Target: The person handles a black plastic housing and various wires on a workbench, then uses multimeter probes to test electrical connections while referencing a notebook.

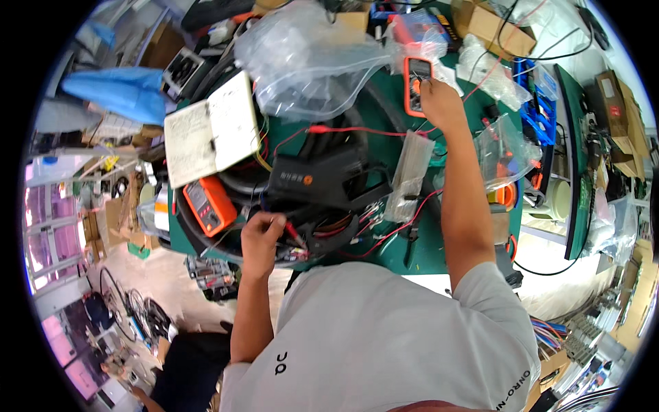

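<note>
My left hand (259,244) is closed in a pinch at the near edge of the green table, with a red test probe (296,235) at its fingertips, tip angled down toward loose wire ends. My right arm stretches far forward. The fingers of my right hand (441,103) are bent onto the dial area of an orange multimeter (416,69), partly covering it. A second orange multimeter (209,206) lies left of my left hand. Between the hands sits a black plastic housing (319,180) amid thick black cable. A red lead (357,130) with a clip crosses the table behind it.
An open notebook (214,130) with handwriting lies at the left. A large clear plastic bag (309,62) covers the back middle. Bubble wrap (491,72), a blue parts rack (539,103) and a cardboard box (494,27) stand back right. Another person's dark clothing (189,371) shows lower left.
</note>
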`<act>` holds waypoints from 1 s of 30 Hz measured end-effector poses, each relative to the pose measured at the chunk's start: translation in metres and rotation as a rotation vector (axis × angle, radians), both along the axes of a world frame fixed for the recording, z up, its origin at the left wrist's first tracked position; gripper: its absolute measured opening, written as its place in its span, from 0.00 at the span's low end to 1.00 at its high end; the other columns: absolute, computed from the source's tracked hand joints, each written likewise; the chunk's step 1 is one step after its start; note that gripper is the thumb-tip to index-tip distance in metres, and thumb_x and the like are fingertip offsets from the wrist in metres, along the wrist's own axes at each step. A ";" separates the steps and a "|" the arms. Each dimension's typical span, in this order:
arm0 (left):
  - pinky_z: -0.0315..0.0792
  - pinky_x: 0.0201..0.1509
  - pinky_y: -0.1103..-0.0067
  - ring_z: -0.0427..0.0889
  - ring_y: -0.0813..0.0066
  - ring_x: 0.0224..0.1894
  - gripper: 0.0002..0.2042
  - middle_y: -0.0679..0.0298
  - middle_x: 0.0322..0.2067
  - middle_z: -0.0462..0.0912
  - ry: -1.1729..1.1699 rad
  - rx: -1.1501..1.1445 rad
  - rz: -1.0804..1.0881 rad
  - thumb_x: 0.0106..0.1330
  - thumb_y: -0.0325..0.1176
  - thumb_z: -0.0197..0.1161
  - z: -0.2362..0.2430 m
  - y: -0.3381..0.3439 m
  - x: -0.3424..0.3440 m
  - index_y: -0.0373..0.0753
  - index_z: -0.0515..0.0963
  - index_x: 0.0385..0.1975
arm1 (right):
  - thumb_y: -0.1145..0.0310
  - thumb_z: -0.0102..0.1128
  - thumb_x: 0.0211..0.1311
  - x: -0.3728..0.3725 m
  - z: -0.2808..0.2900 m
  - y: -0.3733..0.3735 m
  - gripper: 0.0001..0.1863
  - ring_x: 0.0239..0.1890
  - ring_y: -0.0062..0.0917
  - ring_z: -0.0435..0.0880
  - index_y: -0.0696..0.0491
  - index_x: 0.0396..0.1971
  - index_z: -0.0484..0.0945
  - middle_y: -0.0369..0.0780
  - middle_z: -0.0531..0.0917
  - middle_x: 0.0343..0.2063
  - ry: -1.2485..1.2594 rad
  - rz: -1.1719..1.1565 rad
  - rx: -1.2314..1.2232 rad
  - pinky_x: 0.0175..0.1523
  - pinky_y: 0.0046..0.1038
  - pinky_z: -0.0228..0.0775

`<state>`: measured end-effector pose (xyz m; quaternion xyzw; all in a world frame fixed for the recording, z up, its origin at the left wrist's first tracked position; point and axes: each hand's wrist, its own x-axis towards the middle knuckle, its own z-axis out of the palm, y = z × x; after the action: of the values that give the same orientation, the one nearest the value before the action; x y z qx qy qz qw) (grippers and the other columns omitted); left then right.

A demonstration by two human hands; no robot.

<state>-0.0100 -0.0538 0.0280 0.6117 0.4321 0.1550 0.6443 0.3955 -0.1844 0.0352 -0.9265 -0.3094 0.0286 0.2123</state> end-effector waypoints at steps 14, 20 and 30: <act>0.67 0.30 0.88 0.73 0.89 0.27 0.05 0.69 0.26 0.80 -0.224 -0.022 -0.221 0.62 0.28 0.64 -0.004 0.008 -0.007 0.32 0.79 0.32 | 0.74 0.47 0.63 -0.306 0.043 -0.005 0.23 0.23 0.13 0.73 0.50 0.59 0.67 0.35 0.76 0.23 1.109 0.382 0.461 0.26 0.18 0.69; 0.69 0.37 0.86 0.76 0.85 0.30 0.03 0.67 0.28 0.81 -0.203 0.024 -0.325 0.61 0.23 0.60 -0.007 0.013 -0.014 0.32 0.79 0.30 | 0.74 0.48 0.63 -0.320 0.036 -0.001 0.20 0.24 0.12 0.72 0.51 0.56 0.72 0.33 0.76 0.22 1.156 0.277 0.469 0.24 0.17 0.67; 0.66 0.28 0.88 0.72 0.88 0.25 0.05 0.70 0.25 0.79 -0.284 0.029 -0.308 0.59 0.22 0.58 -0.012 0.013 -0.016 0.31 0.79 0.33 | 0.74 0.45 0.64 -0.326 0.040 0.004 0.20 0.20 0.11 0.70 0.48 0.56 0.74 0.32 0.73 0.20 1.212 0.246 0.513 0.24 0.17 0.67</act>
<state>-0.0258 -0.0410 0.0163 0.6518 0.2358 0.1455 0.7060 0.0698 -0.1806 0.0751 -0.6248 -0.2357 0.4936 0.5572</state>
